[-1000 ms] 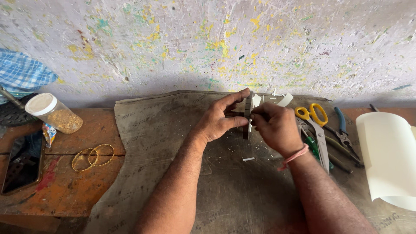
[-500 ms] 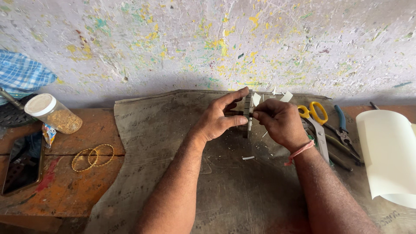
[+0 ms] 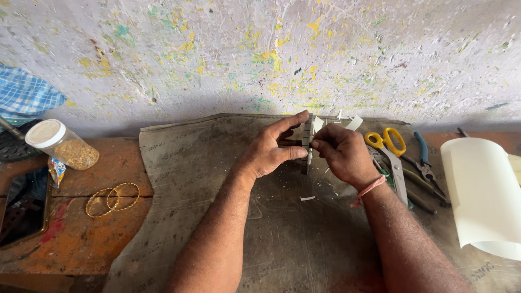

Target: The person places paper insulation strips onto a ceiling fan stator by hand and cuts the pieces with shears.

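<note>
A lidded plastic jar (image 3: pixel 61 145) of golden grains lies at the far left, two thin gold bangles (image 3: pixel 112 199) nearer on the wooden bench (image 3: pixel 81 239). Over the grey mat (image 3: pixel 206 157), the left hand (image 3: pixel 268 152) pinches a small dark upright piece (image 3: pixel 307 142) between thumb and fingers; the right hand (image 3: pixel 343 153) closes its fingertips on the same piece. Yellow-handled scissors (image 3: pixel 389 152), pliers (image 3: pixel 426 165) and curled white sheet (image 3: pixel 480 195) lie right
</note>
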